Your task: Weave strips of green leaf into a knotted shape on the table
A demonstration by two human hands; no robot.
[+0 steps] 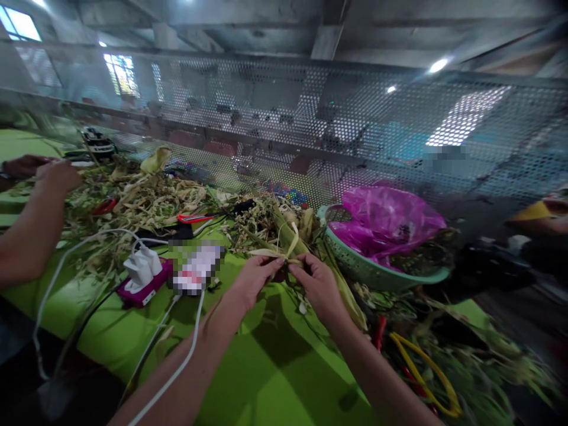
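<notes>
Both my hands meet over the green table [275,367], working a strip of pale dried leaf [284,244]. My left hand [254,278] pinches one end of the strip with its fingers closed. My right hand [316,283] grips the other end, fingers curled around it. The leaf bundle rises from between the fingers toward a heap of dried leaves [266,222] behind.
A teal colander [377,273] holding a magenta plastic bag [386,219] stands at right. A pink power strip [144,287] with white chargers and cables lies at left. Another person's arm [31,231] reaches in at far left. Yellow-handled scissors [426,373] lie at right. A perforated metal screen stands behind.
</notes>
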